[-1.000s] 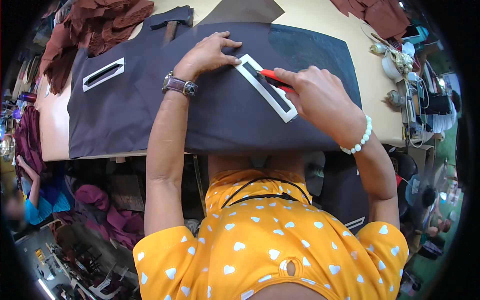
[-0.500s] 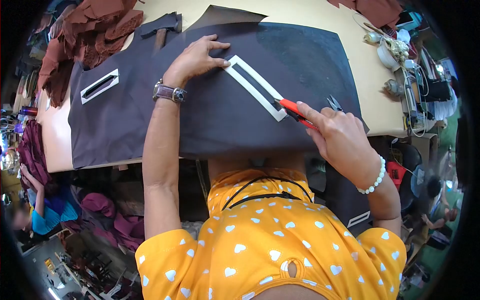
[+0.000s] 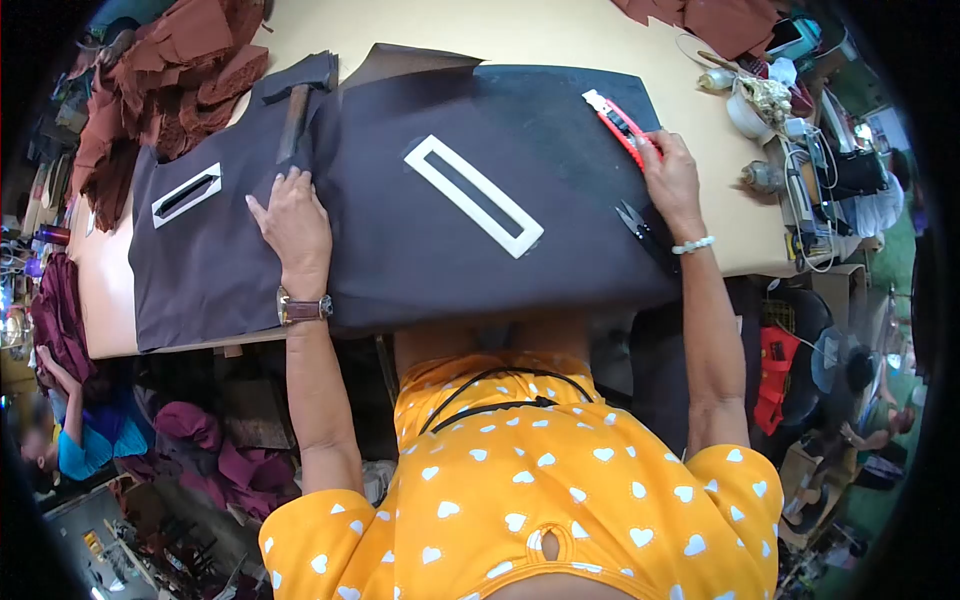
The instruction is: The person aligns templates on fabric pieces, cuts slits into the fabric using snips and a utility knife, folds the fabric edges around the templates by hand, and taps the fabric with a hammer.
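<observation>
My right hand (image 3: 672, 178) is closed around the lower end of a red box cutter (image 3: 618, 122), over the right edge of the dark cutting mat (image 3: 570, 105). My left hand (image 3: 298, 225) lies palm down on dark brown sheet material (image 3: 380, 270), fingers apart, the fingertips at the lower end of a hammer (image 3: 294, 125) with a wooden handle. Between the hands, a white rectangular frame with a long slot (image 3: 480, 205) rests slanted on the sheet. Thread snips (image 3: 633, 222) lie below my right hand, blades pointing up-left.
At left, a smaller white frame (image 3: 187, 196) surrounds a dark slit. Reddish-brown scraps (image 3: 180, 75) are heaped at the far left of the pale table (image 3: 440, 25). Cables and a white bowl (image 3: 745, 110) crowd the right edge. Another person (image 3: 95, 430) is at lower left.
My left hand has left the white frame and moved left to the hammer. My right hand has carried the box cutter away from the frame, up and right.
</observation>
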A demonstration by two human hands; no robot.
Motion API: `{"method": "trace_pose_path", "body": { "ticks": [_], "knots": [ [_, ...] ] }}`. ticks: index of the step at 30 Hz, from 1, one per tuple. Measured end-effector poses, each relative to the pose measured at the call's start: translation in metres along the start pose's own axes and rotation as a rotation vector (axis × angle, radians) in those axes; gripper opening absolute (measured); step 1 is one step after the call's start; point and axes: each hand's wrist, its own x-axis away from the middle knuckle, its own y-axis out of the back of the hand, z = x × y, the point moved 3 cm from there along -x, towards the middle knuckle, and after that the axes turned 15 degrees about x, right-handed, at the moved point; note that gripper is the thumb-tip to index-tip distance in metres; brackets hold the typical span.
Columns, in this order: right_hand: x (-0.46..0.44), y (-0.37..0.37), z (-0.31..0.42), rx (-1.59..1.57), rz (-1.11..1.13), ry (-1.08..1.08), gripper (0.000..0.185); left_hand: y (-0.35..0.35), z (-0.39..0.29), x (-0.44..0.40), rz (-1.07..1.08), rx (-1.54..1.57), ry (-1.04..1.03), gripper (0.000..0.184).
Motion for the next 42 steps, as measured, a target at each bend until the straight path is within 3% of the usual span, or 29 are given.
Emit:
{"method": "trace_pose_path", "body": {
  "ticks": [2, 5, 8, 9, 12, 15, 18, 21, 22, 25, 26, 29, 32, 35, 36, 39, 40, 42],
  "knots": [
    [0.002, 0.0, 0.009, 0.148, -0.14, 0.068, 0.026, -0.001, -0.001, -0.006, 0.054, 0.017, 0.016, 0.027],
    [0.019, 0.04, 0.021, 0.205, -0.315, 0.191, 0.026, 0.001, 0.002, -0.008, -0.08, 0.196, 0.008, 0.03],
    [0.052, 0.081, 0.028, -0.001, 0.101, -0.03, 0.025, 0.025, -0.012, -0.005, -0.449, 0.094, 0.024, 0.032],
    [0.064, 0.087, 0.031, -0.031, 0.241, -0.081, 0.025, 0.018, -0.005, -0.003, -0.38, 0.088, 0.034, 0.032],
    [0.089, 0.063, 0.02, -0.139, 0.242, -0.055, 0.031, 0.004, 0.008, 0.005, -0.199, 0.192, 0.131, 0.031],
    [0.08, 0.059, 0.016, -0.231, 0.352, -0.12, 0.024, 0.005, 0.02, 0.002, -0.336, 0.188, -0.088, 0.028],
    [0.064, 0.056, 0.049, -0.409, 0.293, 0.001, 0.019, 0.034, 0.002, -0.008, -0.232, 0.721, 0.356, 0.024],
    [0.047, 0.048, 0.107, -0.587, 0.313, 0.138, 0.016, 0.015, 0.01, -0.017, -0.152, 1.512, 0.504, 0.027],
    [0.043, 0.039, 0.125, -0.738, 0.363, 0.133, 0.018, 0.026, -0.004, -0.019, -0.194, 1.501, 0.511, 0.039],
    [0.036, 0.009, 0.165, -1.047, 0.526, 0.04, 0.023, 0.025, -0.009, -0.019, 0.504, 1.202, 0.49, 0.051],
    [0.035, -0.002, 0.17, -1.08, 0.621, -0.042, 0.024, 0.034, -0.018, -0.01, 0.448, 0.743, 0.516, 0.051],
    [0.043, -0.02, 0.172, -1.222, 0.68, -0.168, 0.026, 0.017, -0.022, -0.001, 0.507, 0.995, 0.163, 0.043],
    [0.057, -0.01, 0.171, -1.26, 0.634, -0.283, 0.024, 0.02, -0.028, 0.002, 0.446, 1.663, 0.532, 0.045],
    [0.075, 0.001, 0.172, -1.337, 0.629, -0.353, 0.023, 0.04, -0.051, 0.003, 0.39, 1.612, 0.911, 0.042],
    [0.081, 0.001, 0.171, -1.382, 0.624, -0.362, 0.023, -0.01, -0.029, 0.008, 0.49, 1.475, 0.988, 0.046],
    [0.095, 0.003, 0.174, -1.391, 0.616, -0.364, 0.026, 0.006, -0.068, 0.014, 0.483, 2.036, 0.797, 0.048],
    [0.098, 0.004, 0.174, -1.384, 0.606, -0.359, 0.027, 0.025, -0.08, 0.015, 0.531, 2.089, 0.923, 0.049],
    [0.102, 0.006, 0.172, -1.367, 0.612, -0.361, 0.031, 0.029, -0.08, 0.017, 0.556, 1.939, 0.823, 0.047]
  ]
}}
